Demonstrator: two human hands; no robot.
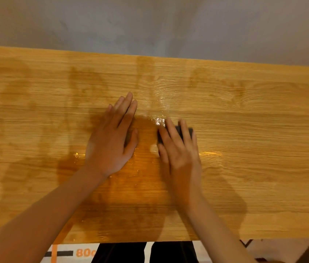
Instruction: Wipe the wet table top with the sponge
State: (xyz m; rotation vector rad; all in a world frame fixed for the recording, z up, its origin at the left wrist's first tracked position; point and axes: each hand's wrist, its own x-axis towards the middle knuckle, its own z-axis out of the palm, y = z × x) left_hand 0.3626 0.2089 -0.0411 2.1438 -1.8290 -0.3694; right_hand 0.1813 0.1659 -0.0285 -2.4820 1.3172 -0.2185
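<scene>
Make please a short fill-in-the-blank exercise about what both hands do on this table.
1. The right hand presses a dark ____ onto the wooden table.
2. The left hand lies ____ on the table, fingers straight.
3. Between the hands, the wood shines because it is ____.

Missing words: sponge; flat; wet

A: What lies past the far edge?
B: A grey wall point(150, 21), plain and mottled.
A: And at the near edge?
B: A white floor mat point(64, 253) with orange digits "80" and black bars, plus dark trousers point(123, 252).
</scene>
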